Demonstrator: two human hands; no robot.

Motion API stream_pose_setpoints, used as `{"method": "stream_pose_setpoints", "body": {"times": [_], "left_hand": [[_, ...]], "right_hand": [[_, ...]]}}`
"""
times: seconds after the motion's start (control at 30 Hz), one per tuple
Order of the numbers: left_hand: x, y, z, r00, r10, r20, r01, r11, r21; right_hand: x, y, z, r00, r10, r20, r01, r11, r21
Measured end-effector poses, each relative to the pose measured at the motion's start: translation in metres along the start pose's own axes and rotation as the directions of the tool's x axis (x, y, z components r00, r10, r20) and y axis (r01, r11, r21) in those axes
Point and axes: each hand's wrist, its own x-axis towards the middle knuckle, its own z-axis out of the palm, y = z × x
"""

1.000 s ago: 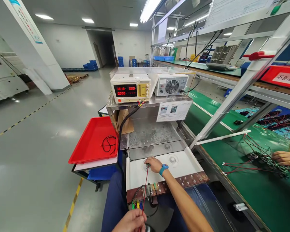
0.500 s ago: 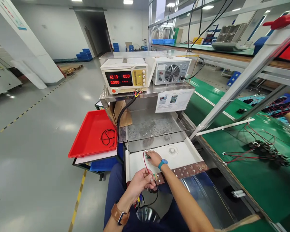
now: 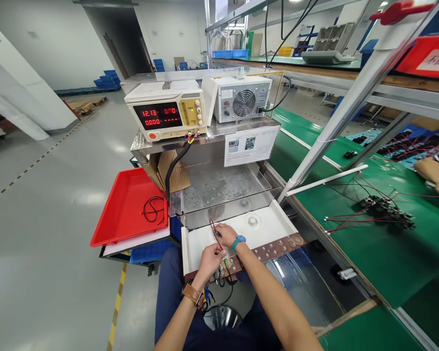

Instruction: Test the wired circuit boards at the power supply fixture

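We see a white worktop (image 3: 272,228) with a round fitting (image 3: 253,221) toward one o'clock and a studded brown strip (image 3: 278,247) along its six-o'clock edge. At twelve o'clock, our metal shelf (image 3: 212,130) bears a display unit (image 3: 164,111) and a fan unit (image 3: 243,100). At three o'clock, our green worktop (image 3: 369,258) carries clustered, wired circuit boards (image 3: 388,212).

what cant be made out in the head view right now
Head view, small board: mostly covered by the right hand.
Head view, end of the red wire: hidden by the left hand.
Head view, small text on the white sheet: too small.
Head view, co-worker: cut off by right edge.
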Motion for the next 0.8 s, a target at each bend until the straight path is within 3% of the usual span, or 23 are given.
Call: {"method": "stream_pose_setpoints", "body": {"times": [0.8], "left_hand": [[0.005, -0.014, 0.004, 0.998, -0.06, -0.004, 0.06, 0.996, -0.064]], "right_hand": [[-0.001, -0.008, 0.0, 0.999, 0.02, -0.025, -0.02, 1.0, 0.009]]}}
